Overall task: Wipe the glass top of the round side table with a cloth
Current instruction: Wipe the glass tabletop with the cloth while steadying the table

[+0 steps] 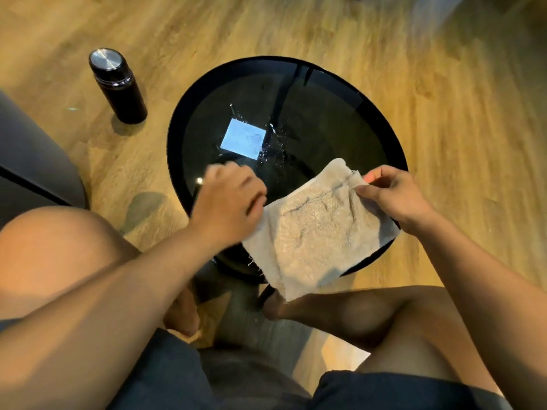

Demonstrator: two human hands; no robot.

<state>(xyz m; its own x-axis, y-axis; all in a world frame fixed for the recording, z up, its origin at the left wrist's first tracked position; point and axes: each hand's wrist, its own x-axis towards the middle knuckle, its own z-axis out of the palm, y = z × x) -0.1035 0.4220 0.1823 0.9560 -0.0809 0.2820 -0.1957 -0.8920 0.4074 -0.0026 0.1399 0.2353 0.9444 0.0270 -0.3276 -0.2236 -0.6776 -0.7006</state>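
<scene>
A seated person holds a beige cloth (318,229) stretched above the near edge of a round glass-topped table (340,113), the right hand (393,196) pinching its upper corner between thumb and fingers, the left hand (229,204) closed on its opposite edge. Water droplets (275,149) glisten at the glass's centre. A black flask (118,87) stands upright on the wooden floor (458,113), well left of the table.
</scene>
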